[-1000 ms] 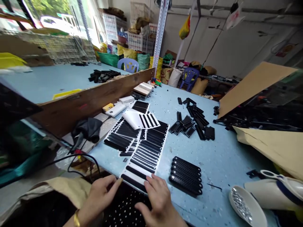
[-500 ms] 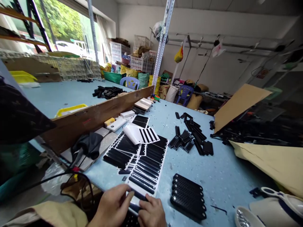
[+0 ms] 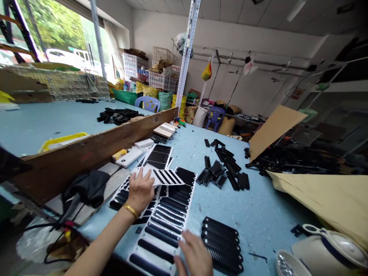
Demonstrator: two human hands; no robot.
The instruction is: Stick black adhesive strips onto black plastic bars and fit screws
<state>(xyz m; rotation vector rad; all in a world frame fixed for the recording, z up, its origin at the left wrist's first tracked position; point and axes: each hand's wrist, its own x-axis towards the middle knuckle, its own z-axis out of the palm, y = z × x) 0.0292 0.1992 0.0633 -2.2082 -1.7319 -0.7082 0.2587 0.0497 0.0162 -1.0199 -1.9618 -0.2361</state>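
My left hand, with a yellow bangle at the wrist, reaches over the sticker sheets and touches a white sheet with black strips; its fingers are slightly spread on that sheet's left end. Near the front edge, my right hand is at the right border of a long sheet of glossy black strips. Its thumb and fingers are apart, a little blurred. Just right of it, a row of black textured pieces with round ends sits on the blue table.
Loose black parts lie mid-table. A white lidded pot and a bowl of small metal pieces stand front right. A wooden board edges the left; brown paper hangs over the right.
My left hand has moved forward from the near edge to the white sheet. My hands are now apart, the right one opened, and the long sheet's near end shows. The view has shifted right.
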